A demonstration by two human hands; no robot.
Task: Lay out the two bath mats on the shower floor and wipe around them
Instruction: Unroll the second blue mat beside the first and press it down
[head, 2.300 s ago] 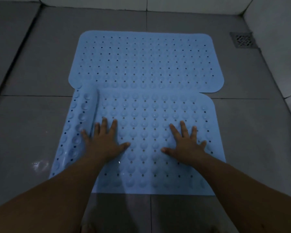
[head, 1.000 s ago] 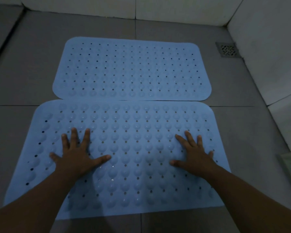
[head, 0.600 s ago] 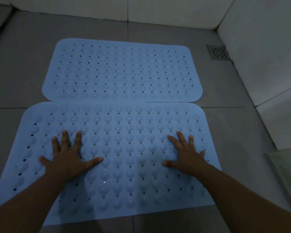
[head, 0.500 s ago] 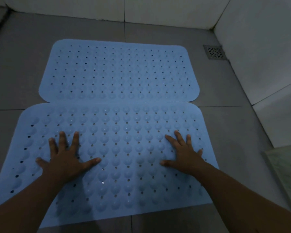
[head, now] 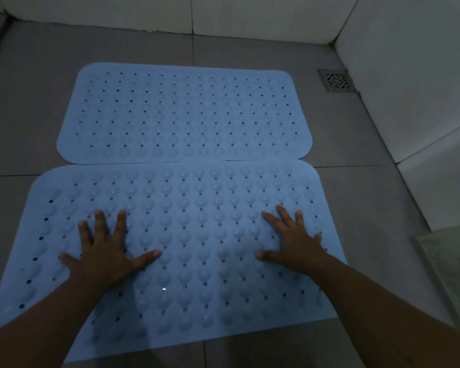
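Observation:
Two light blue rubber bath mats with holes and round bumps lie flat on the grey tiled floor. The far mat [head: 186, 112] sits toward the back wall. The near mat [head: 191, 208] lies right in front of it, its far edge slightly overlapping the far mat's near edge. My left hand [head: 104, 251] rests palm down with fingers spread on the near mat's left half. My right hand [head: 292, 240] is pressed flat, fingers spread, near that mat's right edge. Neither hand holds anything.
A square metal floor drain [head: 336, 80] sits in the back right corner. White tiled walls [head: 409, 75] close the back and right sides. A pale greenish slab [head: 454, 266] shows at the right edge. Bare grey floor tiles [head: 29, 102] surround the mats.
The near mat's folded-over left end is now unrolled flat. Both hands have stayed pressed on the mat, shifting slightly outward; the view has drifted to the right.

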